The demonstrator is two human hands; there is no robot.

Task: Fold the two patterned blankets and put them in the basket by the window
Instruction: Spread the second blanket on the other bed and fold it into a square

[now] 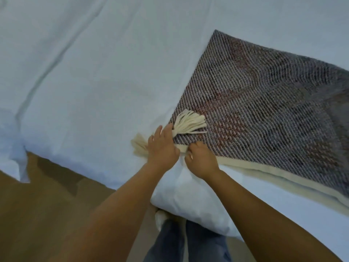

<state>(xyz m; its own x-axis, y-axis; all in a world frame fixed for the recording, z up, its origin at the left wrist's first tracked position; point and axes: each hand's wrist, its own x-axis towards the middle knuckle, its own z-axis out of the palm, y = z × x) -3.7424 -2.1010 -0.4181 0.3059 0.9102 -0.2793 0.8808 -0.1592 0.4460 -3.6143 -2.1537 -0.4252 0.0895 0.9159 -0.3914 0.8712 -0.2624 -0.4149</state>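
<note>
head view | patterned blanket (264, 103) is laid flat on the bed (85, 82), right half of frame | left hand (162, 148): fingers are held nearly straight and close together on the blanket's corner beside a cream tassel (188, 121) | right hand (200, 157): cream hem is pinched by curled fingers | floor (37, 205) at lower left

Patterned blanket (255, 103) lying on a pale blue bed (94, 72), left hand (162, 148) pressing its corner beside a cream tassel (188, 122), right hand (200, 159) pinching the cream edge, wooden floor (37, 205) below
</note>
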